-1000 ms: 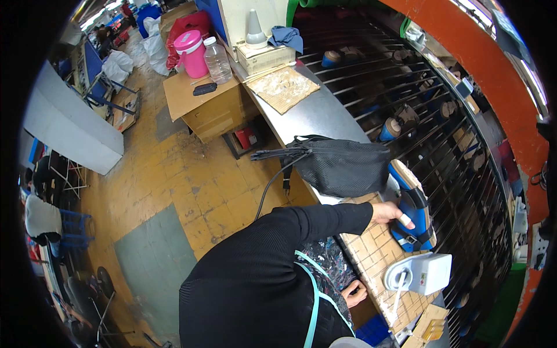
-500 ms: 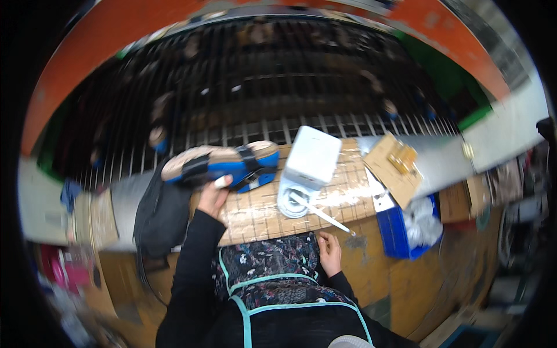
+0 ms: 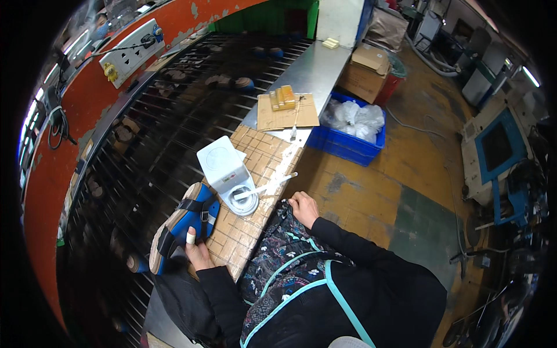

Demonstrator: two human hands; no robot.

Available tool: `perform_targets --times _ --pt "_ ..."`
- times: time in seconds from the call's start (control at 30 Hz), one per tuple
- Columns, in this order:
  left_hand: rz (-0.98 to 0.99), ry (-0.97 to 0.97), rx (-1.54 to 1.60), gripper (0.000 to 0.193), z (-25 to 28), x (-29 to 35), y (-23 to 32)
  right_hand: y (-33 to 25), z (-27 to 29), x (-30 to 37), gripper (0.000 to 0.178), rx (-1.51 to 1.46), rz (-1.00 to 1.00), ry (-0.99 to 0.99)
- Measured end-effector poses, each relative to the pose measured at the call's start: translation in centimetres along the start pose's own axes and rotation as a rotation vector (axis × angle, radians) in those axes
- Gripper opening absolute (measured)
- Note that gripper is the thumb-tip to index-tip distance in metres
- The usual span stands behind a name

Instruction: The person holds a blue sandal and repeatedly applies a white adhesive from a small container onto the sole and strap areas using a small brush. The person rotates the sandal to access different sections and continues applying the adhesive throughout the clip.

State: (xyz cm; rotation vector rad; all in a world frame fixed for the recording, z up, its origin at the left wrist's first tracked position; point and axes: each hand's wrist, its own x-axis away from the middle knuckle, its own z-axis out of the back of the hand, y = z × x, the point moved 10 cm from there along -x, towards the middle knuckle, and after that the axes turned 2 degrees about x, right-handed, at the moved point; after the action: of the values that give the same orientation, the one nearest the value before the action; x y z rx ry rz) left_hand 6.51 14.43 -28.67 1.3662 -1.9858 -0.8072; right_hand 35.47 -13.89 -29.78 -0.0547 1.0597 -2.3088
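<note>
A sandal (image 3: 184, 223) with a blue sole side and dark buckled straps is tilted at the left end of the cardboard-covered board (image 3: 223, 248). My left hand (image 3: 199, 255) grips it from the near side, its thumb wrapped in white tape and its other fingers hidden beneath. Beyond the sandal stands a white box-shaped container (image 3: 221, 164). In front of it is a round white pot (image 3: 242, 200) with a white-handled brush (image 3: 272, 184) lying across it. Against the edge of the patterned apron (image 3: 275, 255) rests my right hand (image 3: 304, 210), fingers curled in; anything inside them is hidden.
A dark slatted conveyor (image 3: 156, 151) carrying several sandals runs along the left. Amber blocks (image 3: 282, 97) sit on a cardboard sheet (image 3: 272, 120) farther along the metal ledge (image 3: 313, 66). On the floor stand a blue crate (image 3: 342, 148) of white plastic bags and a cardboard box (image 3: 362, 72).
The view has swung right, bringing in the floor and machines there. My left hand still holds the sandal; my right hand stays by the apron with its fingers curled.
</note>
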Motion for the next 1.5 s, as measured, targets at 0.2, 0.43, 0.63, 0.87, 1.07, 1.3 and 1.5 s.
perform_targets --times 0.2,0.43,0.63,0.87,1.07,1.3,1.5 --pt "0.003 -0.010 0.032 0.065 -0.9 0.1 0.5 0.0 3.2 -1.6 0.015 0.004 -0.025 0.123" --pt "-0.018 -0.038 0.082 0.062 -0.2 0.4 0.6 -1.7 9.3 -3.9 0.017 -0.150 0.061 0.256" --pt "-0.047 -0.013 0.050 0.079 0.7 1.5 1.3 -10.5 14.2 -3.5 0.023 -0.021 0.406 0.362" --pt "-0.191 -0.126 0.127 0.079 0.1 2.4 6.4 -15.5 6.9 -5.2 0.032 0.225 0.586 -0.027" --pt "-0.375 -0.401 -0.051 0.094 -3.0 4.7 12.3 -14.2 3.5 -5.3 0.032 0.449 0.541 -0.223" --pt "-0.394 -0.456 0.311 0.098 -3.8 7.2 12.5 -13.1 2.7 -4.0 0.050 0.386 0.479 -0.300" --pt "-0.523 -0.282 0.248 0.102 -3.4 8.4 14.6 -14.4 3.1 -3.0 0.040 0.332 0.600 -0.163"
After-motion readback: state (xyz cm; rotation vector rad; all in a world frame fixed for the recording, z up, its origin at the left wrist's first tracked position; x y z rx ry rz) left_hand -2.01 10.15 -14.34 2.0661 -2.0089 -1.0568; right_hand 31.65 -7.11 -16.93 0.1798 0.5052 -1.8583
